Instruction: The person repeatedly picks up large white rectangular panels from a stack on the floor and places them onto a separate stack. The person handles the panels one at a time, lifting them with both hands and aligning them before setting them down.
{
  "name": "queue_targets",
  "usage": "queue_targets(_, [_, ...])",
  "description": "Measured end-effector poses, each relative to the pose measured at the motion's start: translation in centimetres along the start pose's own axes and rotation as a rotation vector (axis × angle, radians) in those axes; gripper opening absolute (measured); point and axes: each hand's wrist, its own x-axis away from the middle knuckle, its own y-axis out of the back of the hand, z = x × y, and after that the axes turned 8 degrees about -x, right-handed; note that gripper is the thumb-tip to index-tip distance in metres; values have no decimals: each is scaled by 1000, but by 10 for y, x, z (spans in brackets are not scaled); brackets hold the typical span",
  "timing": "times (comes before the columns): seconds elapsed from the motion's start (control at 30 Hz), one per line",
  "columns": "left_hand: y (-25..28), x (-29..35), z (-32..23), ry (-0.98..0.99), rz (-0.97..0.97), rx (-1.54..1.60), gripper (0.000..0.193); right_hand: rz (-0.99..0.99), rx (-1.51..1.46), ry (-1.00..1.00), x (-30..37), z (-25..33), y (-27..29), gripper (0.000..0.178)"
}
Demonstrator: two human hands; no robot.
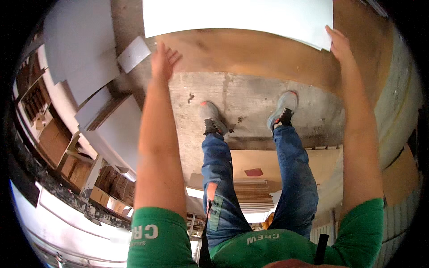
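A large white sheet (237, 15) lies at the far side, over a brown board (241, 56). My right hand (340, 44) is at the sheet's near right corner, with a digit over its edge and the other fingers partly hidden; it seems to grip that edge. My left hand (164, 62) is open and holds nothing. Its fingers are spread just below the sheet's near left corner, apart from the sheet and above the brown board's left end.
Large pale panels (80, 44) stand at the left, near a small light offcut (134, 54). Below me are the concrete floor (246, 100) and my shoes (283, 107). Stacked boards (252, 192) show behind my legs. Shelving (67, 156) stands far left.
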Motion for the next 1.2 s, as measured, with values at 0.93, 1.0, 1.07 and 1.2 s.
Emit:
queue_targets(0.93, [-32,-16,-7,-91,112,29,55,-92,-377,-34,38,-22,-73,48])
queue_targets(1.0, [-27,11,14,-36,170,-36,56,-219,-626,-159,50,4,-103,51])
queue_targets(1.07, [-11,48,37,17,267,-124,58,-188,-647,-146,58,-1,-97,53])
queue_targets(1.2, [42,158,98,123,321,-418,46,-208,-602,-416,102,-17,-87,63])
